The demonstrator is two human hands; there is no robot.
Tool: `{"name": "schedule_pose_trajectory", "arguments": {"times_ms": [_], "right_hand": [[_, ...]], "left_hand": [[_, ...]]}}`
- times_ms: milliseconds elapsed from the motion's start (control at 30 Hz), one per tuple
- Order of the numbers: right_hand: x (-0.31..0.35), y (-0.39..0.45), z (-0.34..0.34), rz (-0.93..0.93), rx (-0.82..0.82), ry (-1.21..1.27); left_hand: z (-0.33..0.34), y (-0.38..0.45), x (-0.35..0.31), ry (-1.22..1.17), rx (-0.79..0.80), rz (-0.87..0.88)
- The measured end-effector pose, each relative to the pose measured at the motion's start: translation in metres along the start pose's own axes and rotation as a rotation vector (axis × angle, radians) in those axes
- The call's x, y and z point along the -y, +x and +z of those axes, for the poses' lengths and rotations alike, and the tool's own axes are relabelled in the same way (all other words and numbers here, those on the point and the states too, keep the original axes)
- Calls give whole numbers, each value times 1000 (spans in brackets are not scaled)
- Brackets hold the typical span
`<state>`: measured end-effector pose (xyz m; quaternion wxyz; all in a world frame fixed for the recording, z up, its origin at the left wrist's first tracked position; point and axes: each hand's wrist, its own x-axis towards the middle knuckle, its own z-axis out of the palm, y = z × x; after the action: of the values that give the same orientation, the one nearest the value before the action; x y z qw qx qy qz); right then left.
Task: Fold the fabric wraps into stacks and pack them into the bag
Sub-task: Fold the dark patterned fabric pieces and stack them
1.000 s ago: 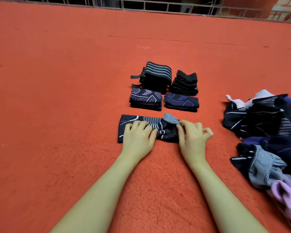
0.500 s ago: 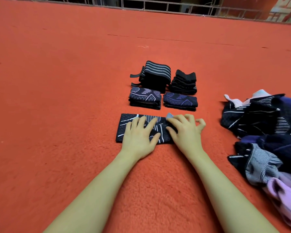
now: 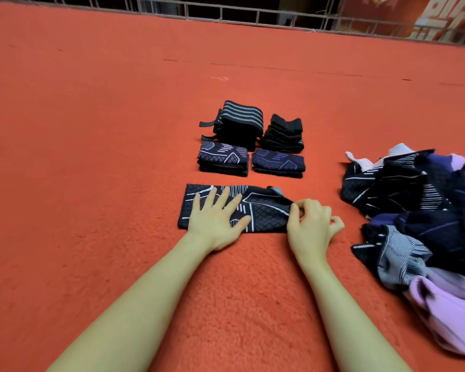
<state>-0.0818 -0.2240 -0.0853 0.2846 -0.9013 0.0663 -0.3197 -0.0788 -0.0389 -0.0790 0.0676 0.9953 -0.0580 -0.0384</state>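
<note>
Wrap (image 3: pixel 263 210): laid flat on the red carpet (image 3: pixel 91 157), directly under both hands; long axis runs left to right across the body.
Left hand (image 3: pixel 216 224): fingers spread straight, pressed on the left half.
Right hand (image 3: pixel 310 224): right end pinched between thumb and curled fingers; this hand is nearer the free end.
Coming move: judged a fold of the right end over toward the left hand.
Folded stacks (image 3: pixel 251 140): four, just beyond the hands.
Unfolded pile (image 3: pixel 419 200): right of the right hand.
Bag: not seen.
</note>
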Motion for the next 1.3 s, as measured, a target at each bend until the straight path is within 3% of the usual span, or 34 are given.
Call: {"name": "schedule_pose_trajectory", "arguments": {"times_ms": [67,200,267,367,500,667,767,1033,1300], "right_hand": [[-3,-1,1,-64,52,-65],[0,7,4,-278,190,-41],[5,17,5,-354,238,-46],[12,38,8,-312,275,-154],[14,56,19,-304,360,-323],[5,52,24,-175,92,-190],[1,41,21,-103,41,-114],[-14,7,1,-33,244,-185],[-8,-16,-15,-14,266,-74]], "left_hand": [[-7,3,-4,-38,-6,-29],[-19,18,-23,32,-255,26],[-14,23,-34,-17,-227,109],[0,27,-38,-56,-64,73],[5,29,-37,-23,-56,44],[8,27,-38,-22,-60,35],[8,28,-36,-19,-52,11],[4,19,-36,-6,-15,-70],[2,-16,-11,-16,-23,-199]]}}
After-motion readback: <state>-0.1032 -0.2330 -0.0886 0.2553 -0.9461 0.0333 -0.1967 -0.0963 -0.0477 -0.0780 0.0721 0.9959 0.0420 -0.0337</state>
